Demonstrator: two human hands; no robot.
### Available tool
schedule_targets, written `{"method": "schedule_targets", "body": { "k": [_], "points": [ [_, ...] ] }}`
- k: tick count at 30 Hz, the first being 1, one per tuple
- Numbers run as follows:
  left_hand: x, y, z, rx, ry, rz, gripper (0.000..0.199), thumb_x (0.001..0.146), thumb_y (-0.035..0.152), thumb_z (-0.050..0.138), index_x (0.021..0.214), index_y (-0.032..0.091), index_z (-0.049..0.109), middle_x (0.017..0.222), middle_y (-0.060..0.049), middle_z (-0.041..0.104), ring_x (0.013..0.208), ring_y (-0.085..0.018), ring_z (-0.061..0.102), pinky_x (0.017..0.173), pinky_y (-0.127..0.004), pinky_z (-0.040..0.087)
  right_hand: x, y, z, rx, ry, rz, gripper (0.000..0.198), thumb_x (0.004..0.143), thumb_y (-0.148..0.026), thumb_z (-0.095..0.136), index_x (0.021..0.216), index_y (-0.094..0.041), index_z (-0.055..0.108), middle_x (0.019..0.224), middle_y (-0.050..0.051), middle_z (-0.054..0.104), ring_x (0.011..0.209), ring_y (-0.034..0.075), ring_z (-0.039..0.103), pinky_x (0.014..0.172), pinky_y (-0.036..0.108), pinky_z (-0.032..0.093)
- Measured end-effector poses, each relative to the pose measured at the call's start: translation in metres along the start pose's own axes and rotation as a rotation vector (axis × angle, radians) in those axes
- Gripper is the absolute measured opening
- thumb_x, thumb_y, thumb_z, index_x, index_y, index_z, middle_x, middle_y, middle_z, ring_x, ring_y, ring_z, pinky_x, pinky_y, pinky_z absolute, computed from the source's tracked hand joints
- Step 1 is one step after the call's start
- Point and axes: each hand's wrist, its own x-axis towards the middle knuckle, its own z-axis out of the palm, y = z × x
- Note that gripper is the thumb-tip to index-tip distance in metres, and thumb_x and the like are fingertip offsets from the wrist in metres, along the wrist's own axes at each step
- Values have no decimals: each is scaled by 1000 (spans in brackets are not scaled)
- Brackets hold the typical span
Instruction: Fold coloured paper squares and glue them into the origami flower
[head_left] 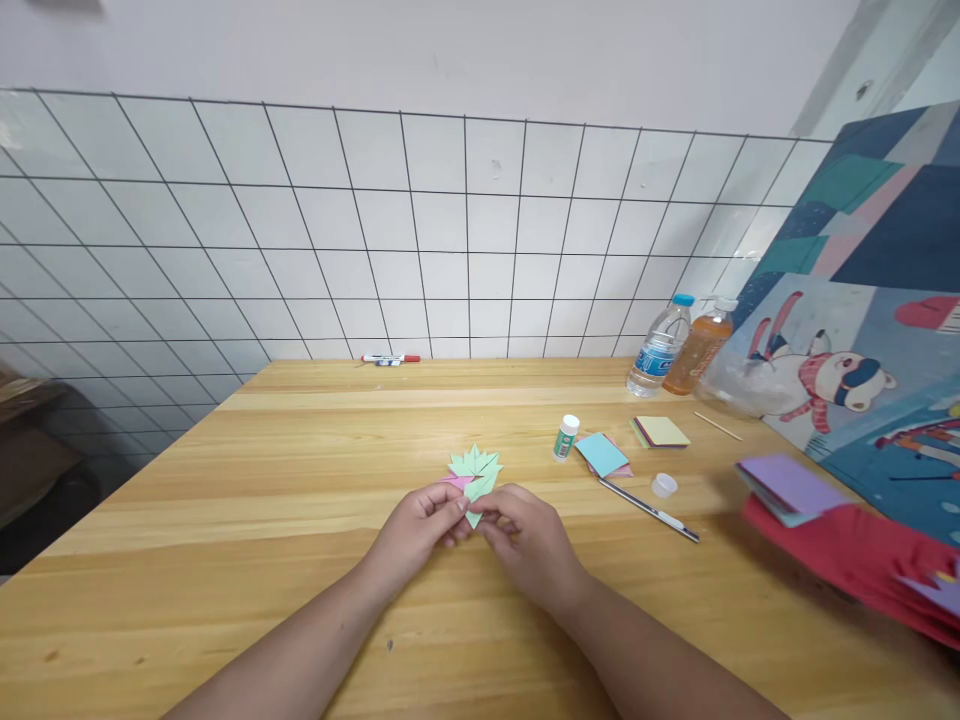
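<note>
A pale green folded-paper piece (475, 463) with pointed tips is held up just above the wooden table (225, 560), with a bit of pink paper (457, 482) showing at its left side. Its lower end lies between my two hands. My left hand (424, 520) pinches it from the left, thumb on top. From the right, the curled fingers of my right hand (529, 540) close on the same lower part. My fingertips hide some of the folds there.
Right of my hands are a glue bottle (567, 438), blue paper squares (602, 455), yellow paper squares (661, 431), a pen (652, 510) and a small clear cap (664, 486). Two drink bottles (660, 350) stand behind. A blurred red item (847, 560) carries purple paper. Markers (390, 358) lie by the wall.
</note>
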Motion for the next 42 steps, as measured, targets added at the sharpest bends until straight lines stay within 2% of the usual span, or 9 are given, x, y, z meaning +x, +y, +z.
{"method": "schedule_targets", "body": {
  "k": [3,6,12,17,21,28,33,38,42],
  "points": [
    [-1,0,2,16,-17,15,32,75,46,62,68,16,58,60,0,58,54,-10,50,56,-22,40,2,-1,-1,26,27,36,10,79,-18,57,86,-22,64,79,2,61,71,12,59,61,21,48],
    [-3,-2,5,44,-28,59,32,77,46,60,69,15,58,60,1,56,54,-10,48,55,-22,39,3,-3,-2,68,68,88,5,79,-21,58,79,-21,64,77,2,61,71,12,59,59,20,48],
    [-5,-5,6,93,-21,121,30,81,43,57,73,15,61,65,-1,58,57,-11,49,56,-23,40,3,-1,1,261,103,218,7,78,-25,59,77,-20,63,80,2,62,71,13,60,55,20,48],
    [-5,-5,6,121,-22,146,30,82,41,56,71,14,63,64,-2,58,57,-11,48,56,-22,39,4,0,4,459,87,354,14,75,-32,62,76,-18,61,67,0,60,61,12,57,53,22,48],
    [-5,-5,6,138,-14,159,28,82,40,57,71,15,64,64,-2,60,57,-12,49,56,-22,39,6,-3,4,543,102,422,18,71,-34,66,76,-18,60,68,0,58,64,13,55,55,24,50],
    [-6,-6,6,183,-3,197,28,82,39,56,73,14,65,64,-2,61,58,-12,50,56,-22,39,7,-2,5,602,127,424,24,68,-36,68,80,-18,58,68,-2,54,63,11,52,52,22,50],
    [-5,-4,6,160,-14,150,31,81,43,57,73,14,63,65,-3,62,58,-13,51,56,-22,41,7,2,7,670,137,431,30,67,-35,70,87,-20,54,69,-4,50,62,10,52,52,22,50],
    [-5,-2,8,126,-16,101,33,79,46,58,71,15,61,65,-3,62,57,-12,52,57,-23,42,7,2,6,635,131,428,24,69,-35,69,79,-18,54,66,-3,53,61,10,52,54,22,48],
    [-6,0,10,167,-8,113,29,78,44,59,70,16,61,65,-2,62,57,-13,53,57,-22,42,6,2,6,563,131,399,22,71,-36,67,73,-17,56,67,-1,56,61,11,54,55,22,47]
  ]
}}
